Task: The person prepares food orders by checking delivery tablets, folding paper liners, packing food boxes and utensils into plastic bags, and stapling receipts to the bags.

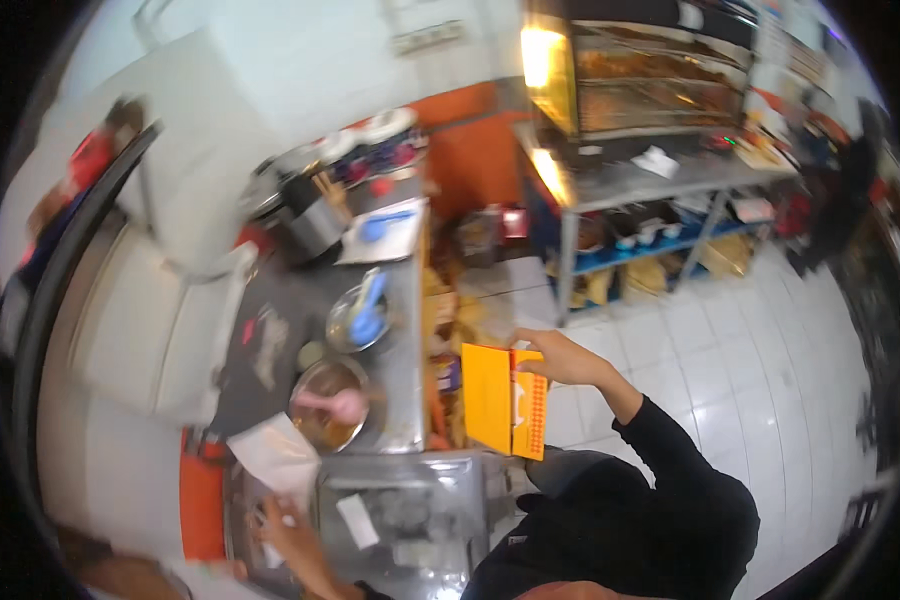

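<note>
My right hand (562, 358) grips the top edge of a flat, folded yellow cardboard box (487, 397) with an orange printed pattern, held over the tiled floor beside the counter. At the lower left, my left hand (289, 532) is blurred over a metal tray or sink area, its fingers at the lower end of a white paper sheet or bag (277, 454). Whether those fingers hold the paper cannot be made out. Just beyond it, a steel bowl (304, 420) contains a pink ladle (345, 406). A white slip (357, 521) lies on the metal tray (461, 487).
Farther along the counter (405, 375) are a second bowl (334, 326) with a blue scoop (367, 322), a dark pot (311, 217) and a white board (401, 244). A lit food warmer (656, 90) stands on a steel table (615, 184). People are at the far left and right.
</note>
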A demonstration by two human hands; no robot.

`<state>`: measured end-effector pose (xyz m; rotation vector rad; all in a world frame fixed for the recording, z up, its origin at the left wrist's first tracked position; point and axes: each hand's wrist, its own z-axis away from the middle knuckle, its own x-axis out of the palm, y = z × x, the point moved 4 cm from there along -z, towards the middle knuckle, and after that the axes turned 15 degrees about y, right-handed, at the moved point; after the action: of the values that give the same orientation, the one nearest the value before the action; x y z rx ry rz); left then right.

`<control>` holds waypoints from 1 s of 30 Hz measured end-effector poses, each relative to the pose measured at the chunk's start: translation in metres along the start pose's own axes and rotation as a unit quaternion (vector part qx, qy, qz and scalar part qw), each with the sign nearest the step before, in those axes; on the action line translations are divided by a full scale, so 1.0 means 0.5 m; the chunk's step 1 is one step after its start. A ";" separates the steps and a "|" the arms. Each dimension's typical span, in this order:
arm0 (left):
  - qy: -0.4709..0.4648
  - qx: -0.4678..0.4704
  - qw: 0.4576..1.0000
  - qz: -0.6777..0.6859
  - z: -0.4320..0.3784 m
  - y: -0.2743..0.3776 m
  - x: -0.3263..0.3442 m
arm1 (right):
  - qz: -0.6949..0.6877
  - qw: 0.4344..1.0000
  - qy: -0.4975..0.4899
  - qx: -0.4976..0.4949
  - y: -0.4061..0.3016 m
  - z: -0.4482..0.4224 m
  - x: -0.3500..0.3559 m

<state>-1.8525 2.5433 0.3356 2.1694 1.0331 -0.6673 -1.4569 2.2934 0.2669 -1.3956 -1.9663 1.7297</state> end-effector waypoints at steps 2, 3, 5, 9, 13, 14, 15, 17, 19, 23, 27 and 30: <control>-0.078 0.171 0.978 0.090 0.082 0.161 0.100 | 0.053 0.994 0.031 0.092 0.103 0.083 -0.112; -0.143 0.148 0.962 0.182 0.125 0.243 0.130 | 0.107 0.984 0.063 0.127 0.143 0.126 -0.183; -0.292 0.145 0.896 0.301 0.203 0.441 0.147 | 0.168 0.965 0.101 0.174 0.215 0.199 -0.295; -0.563 0.046 0.676 0.473 0.342 0.672 0.215 | 0.135 0.945 0.204 0.216 0.335 0.265 -0.487; -0.585 -0.044 0.670 0.455 0.389 0.896 0.352 | -0.208 0.888 0.336 0.234 0.529 0.276 -0.648; -0.588 -0.040 0.664 0.460 0.416 0.940 0.411 | -0.202 0.888 0.343 0.232 0.585 0.279 -0.692; -0.560 -0.035 0.686 0.464 0.453 0.973 0.497 | -0.116 0.880 0.397 0.232 0.640 0.296 -0.749; -0.473 0.030 0.769 0.429 0.496 1.038 0.615 | -0.066 0.847 0.480 0.220 0.710 0.299 -0.831; -0.428 0.150 0.819 0.352 0.522 1.139 0.657 | -0.050 0.830 0.502 0.239 0.784 0.304 -0.912; -0.396 0.231 0.848 0.266 0.534 1.293 0.705 | -0.026 0.795 0.564 0.222 0.937 0.236 -1.093; -0.423 0.187 0.849 0.256 0.528 1.444 0.746 | -0.129 0.743 0.639 0.152 1.144 0.076 -1.288; -0.324 0.230 0.842 0.365 0.555 1.610 0.792 | -0.063 0.766 0.628 0.122 1.329 0.041 -1.482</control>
<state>-1.0248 2.1415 0.1475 2.2030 -0.3494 -1.2093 -0.7220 1.6708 0.0152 -1.5727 -0.9598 0.5281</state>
